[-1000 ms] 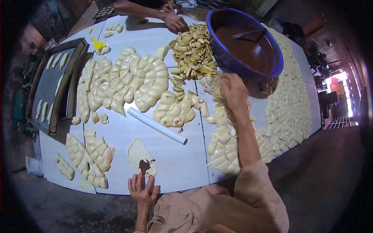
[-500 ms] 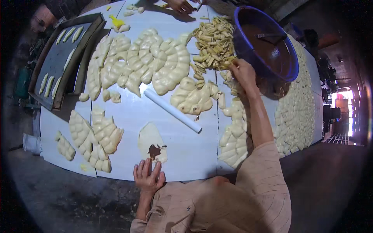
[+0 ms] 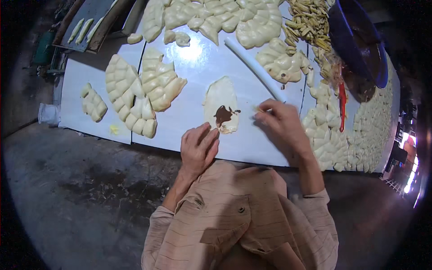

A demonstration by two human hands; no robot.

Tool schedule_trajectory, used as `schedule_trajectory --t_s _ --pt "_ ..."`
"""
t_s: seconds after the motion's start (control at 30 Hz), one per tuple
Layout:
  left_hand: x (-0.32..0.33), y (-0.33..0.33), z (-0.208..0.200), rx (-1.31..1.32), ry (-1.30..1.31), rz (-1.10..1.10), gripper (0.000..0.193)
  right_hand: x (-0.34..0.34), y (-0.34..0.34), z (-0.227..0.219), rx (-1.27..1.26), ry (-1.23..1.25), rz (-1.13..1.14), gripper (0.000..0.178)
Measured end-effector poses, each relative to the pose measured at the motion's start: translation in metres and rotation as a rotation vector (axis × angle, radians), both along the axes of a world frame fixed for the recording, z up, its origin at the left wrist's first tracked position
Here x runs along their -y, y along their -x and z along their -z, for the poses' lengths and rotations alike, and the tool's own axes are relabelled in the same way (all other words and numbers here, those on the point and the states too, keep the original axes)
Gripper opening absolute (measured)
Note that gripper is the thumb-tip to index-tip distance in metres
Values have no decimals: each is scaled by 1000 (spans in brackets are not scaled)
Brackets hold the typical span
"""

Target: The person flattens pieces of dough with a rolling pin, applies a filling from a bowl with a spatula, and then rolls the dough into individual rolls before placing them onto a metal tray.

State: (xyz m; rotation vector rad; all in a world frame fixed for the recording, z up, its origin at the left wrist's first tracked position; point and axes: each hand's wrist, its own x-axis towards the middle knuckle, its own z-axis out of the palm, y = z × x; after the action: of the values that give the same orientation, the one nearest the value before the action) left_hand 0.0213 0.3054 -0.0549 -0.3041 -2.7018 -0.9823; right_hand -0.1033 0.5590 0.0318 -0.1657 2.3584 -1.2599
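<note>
A thin oval of rolled dough point(image 3: 220, 94) lies on the table in front of me, with a dark brown smear of chocolate spread point(image 3: 223, 115) on its near half. My left hand point(image 3: 198, 146) rests at its near edge, fingers stretched out and touching the dough. To the right of the dough, just over the table, my right hand point(image 3: 285, 123) pinches a small yellow banana piece, blurred and mostly hidden by the fingers. A white rolling pin point(image 3: 255, 69) lies slantwise beyond that hand. Farther off is a heap of banana strips point(image 3: 310, 22).
A blue basin point(image 3: 344, 33) with brown spread stands at the far right, near a red-handled tool point(image 3: 342, 108). Scored dough slabs lie at left point(image 3: 123, 90), back point(image 3: 261, 22) and right point(image 3: 324, 135). A tray point(image 3: 96, 38) with dough strips sits at far left.
My right hand has come back from the banana heap toward the rolled dough, with a piece in its fingers. The left hand stays by the dough. The view has tilted down.
</note>
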Motion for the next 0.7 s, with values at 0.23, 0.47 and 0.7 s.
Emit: schedule_trajectory --t_s 0.23,0.47,0.7 --pt "20 28 -20 2 -30 160 26 57 -31 34 -428 -195 -286 21" --pt "35 42 -18 -7 -25 242 22 51 -47 48 -527 -222 -228 22" --pt "45 56 -13 -34 7 337 23 54 -47 36 -372 -45 -60 18"
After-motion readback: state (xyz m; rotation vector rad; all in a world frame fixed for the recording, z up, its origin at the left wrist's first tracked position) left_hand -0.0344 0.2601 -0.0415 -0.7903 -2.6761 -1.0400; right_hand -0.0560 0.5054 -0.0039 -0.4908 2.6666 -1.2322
